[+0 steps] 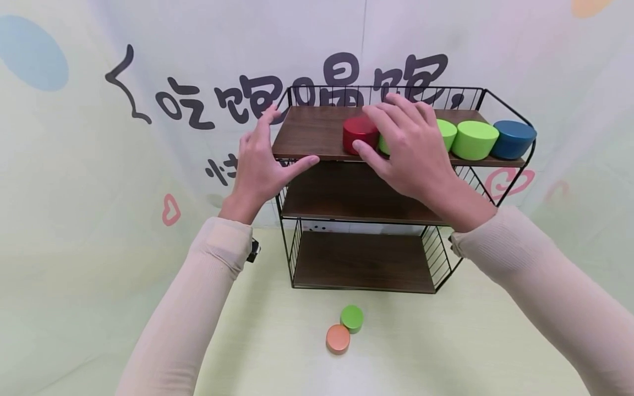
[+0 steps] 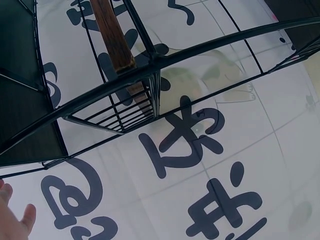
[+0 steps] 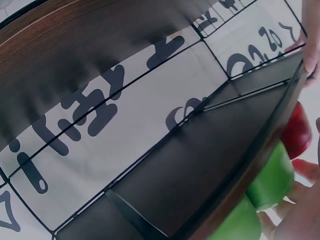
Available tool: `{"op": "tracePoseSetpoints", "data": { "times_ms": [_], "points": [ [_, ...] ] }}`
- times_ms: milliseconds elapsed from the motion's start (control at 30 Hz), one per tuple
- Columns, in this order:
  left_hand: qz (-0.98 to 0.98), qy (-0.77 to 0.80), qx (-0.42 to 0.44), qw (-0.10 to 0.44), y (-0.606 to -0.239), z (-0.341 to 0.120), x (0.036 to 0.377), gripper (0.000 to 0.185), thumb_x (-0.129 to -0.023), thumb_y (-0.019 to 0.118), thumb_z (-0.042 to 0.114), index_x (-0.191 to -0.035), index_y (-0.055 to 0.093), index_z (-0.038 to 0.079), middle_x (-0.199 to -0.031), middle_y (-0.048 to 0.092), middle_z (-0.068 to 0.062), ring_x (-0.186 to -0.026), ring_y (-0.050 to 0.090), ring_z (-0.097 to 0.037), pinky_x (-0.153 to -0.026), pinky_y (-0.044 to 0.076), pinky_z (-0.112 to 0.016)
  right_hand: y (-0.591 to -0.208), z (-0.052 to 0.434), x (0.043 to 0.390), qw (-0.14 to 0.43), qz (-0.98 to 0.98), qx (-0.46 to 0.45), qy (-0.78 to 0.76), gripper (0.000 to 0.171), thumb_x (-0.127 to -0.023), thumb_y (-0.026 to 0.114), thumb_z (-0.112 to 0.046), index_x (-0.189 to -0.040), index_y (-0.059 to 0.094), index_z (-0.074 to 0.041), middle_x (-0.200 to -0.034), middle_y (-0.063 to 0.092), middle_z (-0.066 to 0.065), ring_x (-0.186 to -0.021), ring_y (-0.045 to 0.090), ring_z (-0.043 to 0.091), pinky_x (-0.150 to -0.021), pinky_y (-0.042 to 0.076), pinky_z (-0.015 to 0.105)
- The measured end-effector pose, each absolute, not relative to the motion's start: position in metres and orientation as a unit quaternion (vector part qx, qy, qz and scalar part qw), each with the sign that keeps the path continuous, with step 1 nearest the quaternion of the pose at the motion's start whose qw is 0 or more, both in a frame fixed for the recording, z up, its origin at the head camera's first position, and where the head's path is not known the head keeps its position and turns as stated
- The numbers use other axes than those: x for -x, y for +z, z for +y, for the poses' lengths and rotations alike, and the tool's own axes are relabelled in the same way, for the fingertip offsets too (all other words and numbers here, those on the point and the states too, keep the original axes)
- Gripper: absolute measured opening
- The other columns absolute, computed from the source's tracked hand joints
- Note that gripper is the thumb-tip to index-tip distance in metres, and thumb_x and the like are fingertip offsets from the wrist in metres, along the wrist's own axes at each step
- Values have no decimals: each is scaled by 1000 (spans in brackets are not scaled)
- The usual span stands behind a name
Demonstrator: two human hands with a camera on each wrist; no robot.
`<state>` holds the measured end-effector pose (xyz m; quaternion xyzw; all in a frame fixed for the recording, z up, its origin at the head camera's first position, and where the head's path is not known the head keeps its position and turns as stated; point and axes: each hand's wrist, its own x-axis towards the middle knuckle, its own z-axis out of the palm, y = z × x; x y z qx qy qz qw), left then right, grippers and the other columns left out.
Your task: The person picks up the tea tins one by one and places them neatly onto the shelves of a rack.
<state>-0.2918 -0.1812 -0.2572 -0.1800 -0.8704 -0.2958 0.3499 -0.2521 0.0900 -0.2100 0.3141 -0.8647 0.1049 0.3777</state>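
Four tins [image 1: 474,139] on shelf [image 1: 312,132]

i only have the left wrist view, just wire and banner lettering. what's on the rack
Observer: The top shelf holds a row of round tins: a red tin, green ones, then a blue tin at the far end.
Operator: where's the right hand
Observer: The right hand is spread over the red tin and the green tin next to it.
Operator: and the left one
Observer: The left hand is open at the shelf's left end, holding nothing.
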Motion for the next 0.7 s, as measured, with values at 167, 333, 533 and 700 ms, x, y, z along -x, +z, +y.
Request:
{"op": "tracePoseSetpoints", "data": {
  "times_ms": [167, 333, 533, 700],
  "points": [
    [-872, -297, 177, 347, -257, -180, 291, 108, -73, 78, 63, -154, 31, 10, -155, 40, 0, -136, 42, -24, -114, 25, -44, -215, 95, 241, 416, -828, -359, 114, 58, -94, 64, -36, -141, 55, -5, -136, 57, 20, -136, 42, 35, -110, 29, 53],
    [-872, -299, 175, 346, -258, -180, 291, 108, -73, 78, 63, -155, 30, 11, -155, 41, 2, -136, 41, -23, -114, 25, -44, -226, 99, 231, 439, -802, -386, 121, 61, -92, 66, -35, -143, 52, -4, -140, 54, 22, -136, 42, 36, -110, 30, 54],
    [-872, -300, 175, 346, -259, -180, 290, 107, -74, 78, 63, -154, 31, 10, -155, 41, 2, -136, 42, -21, -115, 24, -43, -250, 104, 220, 451, -787, -407, 108, 61, -93, 65, -35, -142, 53, -2, -141, 52, 24, -135, 44, 38, -108, 34, 54],
    [-871, -301, 176, 346, -258, -180, 291, 107, -74, 78, 63, -155, 31, 11, -155, 40, 3, -136, 41, -21, -114, 24, -42, -273, 106, 214, 454, -780, -415, 120, 60, -92, 64, -36, -141, 54, -2, -140, 54, 23, -132, 47, 39, -106, 37, 53]
  ]
}}
